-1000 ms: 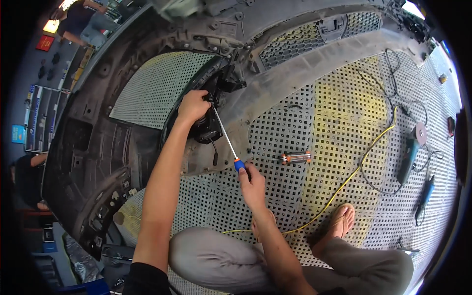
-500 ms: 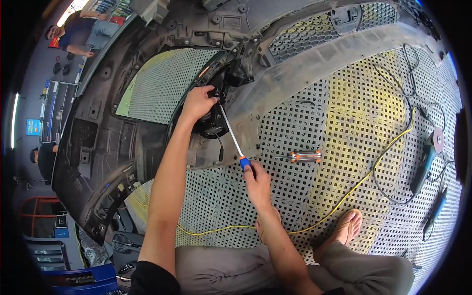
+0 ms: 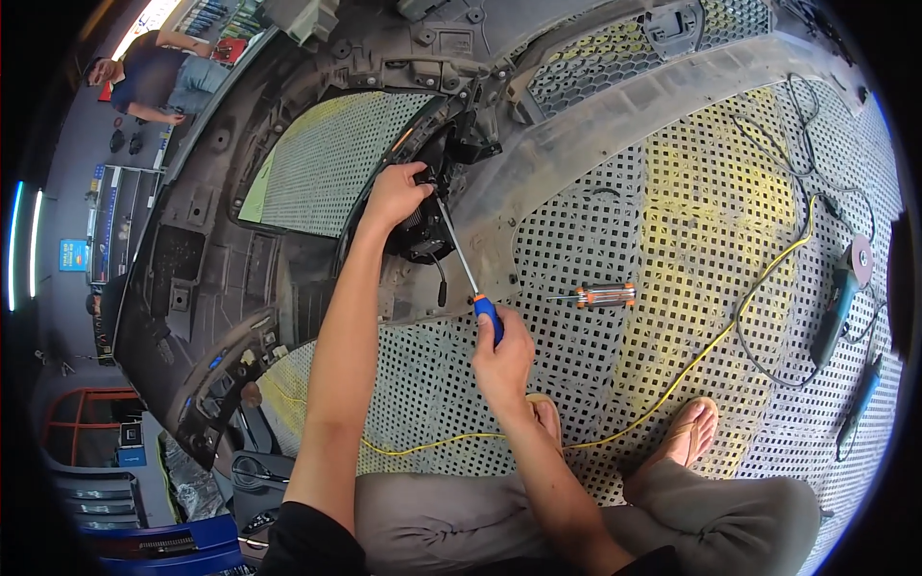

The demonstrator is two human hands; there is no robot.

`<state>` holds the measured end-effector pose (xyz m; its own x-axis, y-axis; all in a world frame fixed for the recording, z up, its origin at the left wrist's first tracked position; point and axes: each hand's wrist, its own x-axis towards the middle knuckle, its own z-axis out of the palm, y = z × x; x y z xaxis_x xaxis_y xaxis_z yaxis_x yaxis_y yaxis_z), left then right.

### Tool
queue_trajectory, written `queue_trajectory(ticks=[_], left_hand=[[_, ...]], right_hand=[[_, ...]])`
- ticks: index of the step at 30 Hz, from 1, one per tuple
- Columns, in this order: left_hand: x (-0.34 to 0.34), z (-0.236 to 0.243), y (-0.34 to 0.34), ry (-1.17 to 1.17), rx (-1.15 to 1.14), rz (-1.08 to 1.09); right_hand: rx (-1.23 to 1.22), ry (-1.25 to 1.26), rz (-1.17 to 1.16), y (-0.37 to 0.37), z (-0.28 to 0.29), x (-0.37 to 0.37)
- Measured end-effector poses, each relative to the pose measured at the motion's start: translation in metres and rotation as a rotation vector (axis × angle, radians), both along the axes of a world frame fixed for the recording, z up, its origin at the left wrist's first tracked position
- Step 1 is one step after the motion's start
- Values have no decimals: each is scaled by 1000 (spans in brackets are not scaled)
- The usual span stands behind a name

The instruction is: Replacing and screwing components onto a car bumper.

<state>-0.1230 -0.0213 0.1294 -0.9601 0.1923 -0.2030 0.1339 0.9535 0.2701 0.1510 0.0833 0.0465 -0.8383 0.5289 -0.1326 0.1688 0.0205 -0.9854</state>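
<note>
My right hand is wrapped round the blue and orange handle of a long screwdriver. Its shaft slants up and left to a black finned part set in a large dark car bumper. At the shaft's far end my left hand is closed, thumb and fingers pinched against the black part. What they pinch, and the screwdriver's tip, are hidden. A short black cable with a plug dangles below the finned part.
A folding tool set lies on the perforated mat right of the screwdriver. A yellow cable crosses the mat near my feet. An angle grinder lies far right. Another person is at the upper left.
My right hand has shifted on the handle and now covers more of it, with the thumb along its side. My left hand stays at the black part. The whole view has shifted slightly.
</note>
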Motion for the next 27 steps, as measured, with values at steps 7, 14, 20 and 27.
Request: queue_trajectory(ticks=[7, 14, 20, 27], left_hand=[[-2, -4, -5, -12, 69, -10], [-3, -4, -4, 9, 8, -46], [-1, -1, 0, 25, -59, -42], [2, -7, -3, 115, 65, -85]], right_hand=[[-1171, -195, 91, 10, 2, -1], [-1866, -99, 263, 20, 7, -7], [-794, -214, 165, -7, 11, -11], [-728, -97, 85, -38, -4, -3]])
